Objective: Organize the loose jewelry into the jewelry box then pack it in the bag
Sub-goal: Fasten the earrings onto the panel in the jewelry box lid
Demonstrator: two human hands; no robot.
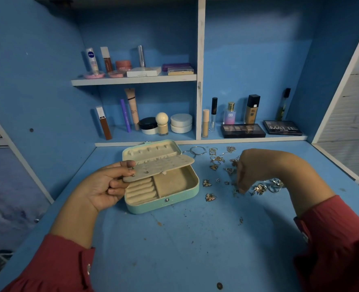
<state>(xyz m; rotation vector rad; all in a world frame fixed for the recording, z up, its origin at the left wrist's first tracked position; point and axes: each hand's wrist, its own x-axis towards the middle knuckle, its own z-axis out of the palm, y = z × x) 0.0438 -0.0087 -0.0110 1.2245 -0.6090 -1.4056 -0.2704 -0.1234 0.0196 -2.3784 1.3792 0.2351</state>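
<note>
A blue desk with a built-in blue shelf unit fills the view, its shelves lined with cosmetics: tubes, jars and bottles, and two dark eyeshadow palettes lying flat on the lower right shelf. On the desk, near the back and just left of centre, sits the mint-green jewelry box, lid open and leaning back, showing cream ring rolls on the left and an open compartment on the right. The left hand, in a red sleeve, grips the left end of the cream earring panel, thumb on top and fingers curled beneath, holding it raised over the box's tray; a few small studs sit in its holes. The right hand reaches down with bent fingers into the loose jewelry scattered just right of the box, fingertips among the pieces; whether it pinches one cannot be told. Butterfly-shaped earrings lie nearest the box, hoops and chains farther back.
</note>
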